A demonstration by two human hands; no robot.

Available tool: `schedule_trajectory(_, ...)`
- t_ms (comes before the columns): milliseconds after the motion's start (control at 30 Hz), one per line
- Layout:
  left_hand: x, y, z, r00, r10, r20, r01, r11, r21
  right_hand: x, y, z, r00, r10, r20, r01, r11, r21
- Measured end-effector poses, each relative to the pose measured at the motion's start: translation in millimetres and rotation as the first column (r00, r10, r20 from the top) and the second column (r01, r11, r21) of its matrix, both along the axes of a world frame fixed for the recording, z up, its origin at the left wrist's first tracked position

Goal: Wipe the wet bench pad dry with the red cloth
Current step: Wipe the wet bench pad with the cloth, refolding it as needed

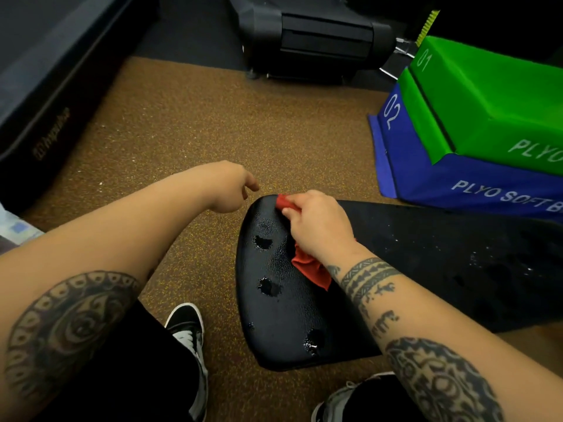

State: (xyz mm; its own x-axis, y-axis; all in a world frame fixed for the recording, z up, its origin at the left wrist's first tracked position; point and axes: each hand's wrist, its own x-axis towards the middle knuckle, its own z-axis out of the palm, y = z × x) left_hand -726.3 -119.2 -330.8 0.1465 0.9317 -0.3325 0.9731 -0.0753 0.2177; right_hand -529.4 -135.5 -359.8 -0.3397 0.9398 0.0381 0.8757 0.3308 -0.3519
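Observation:
The black bench pad (280, 312) lies below me, its textured top glistening with several wet patches and small puddles. My right hand (316, 223) presses on the pad's far end, fingers closed on the red cloth (310, 266), which sticks out past my fingertips and bunches under my wrist. My left hand (228, 187) hovers just left of the pad's far corner, above the floor, fingers loosely curled, holding nothing. A longer black pad section (457, 257) runs off to the right, speckled with droplets.
Stacked green and blue soft plyo boxes (475, 132) stand at the right. A black machine base (310, 38) sits at the back, a dark padded mat (45, 86) at the left. My shoes (189, 327) rest on the brown speckled floor.

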Motion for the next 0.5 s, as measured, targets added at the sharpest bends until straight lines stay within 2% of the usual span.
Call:
schedule_trajectory(67, -0.3, 2.1, 2.0, 1.0, 0.004, 0.018, -0.004, 1.0, 0.009, -1.2, -8.5, 4.0, 0.974, 0.225, 0.007, -0.224, 0.973, -0.049)
schedule_trajectory(133, 1.2, 2.9, 1.0, 0.998, 0.002, 0.069, -0.001, 1.0, -0.015, -0.2, -15.6, 8.3, 0.92, 0.392, -0.017, -0.39, 0.906, -0.163)
schedule_trajectory(200, 2.0, 2.4, -1.6, 0.994, -0.003, 0.105, 0.007, 0.999, -0.036, 2.5, -11.6, 12.3, 0.926, 0.368, -0.088, -0.379, 0.902, -0.209)
schedule_trajectory(300, 0.9, -0.3, -5.1, 0.994, -0.013, 0.109, 0.015, 1.0, -0.021, 2.0, -6.6, 9.7, 0.968, 0.228, -0.103, -0.238, 0.967, -0.087)
schedule_trajectory(400, 0.8, -3.8, -5.8, 0.995, -0.03, 0.091, 0.03, 1.0, -0.004, -5.6, -22.0, 1.6, 0.944, 0.33, -0.03, -0.331, 0.942, -0.05)
schedule_trajectory(500, 1.5, -7.1, -6.1, 0.995, -0.047, 0.087, 0.046, 0.999, 0.013, -1.3, -37.4, 3.7, 0.881, 0.471, -0.039, -0.471, 0.871, -0.138)
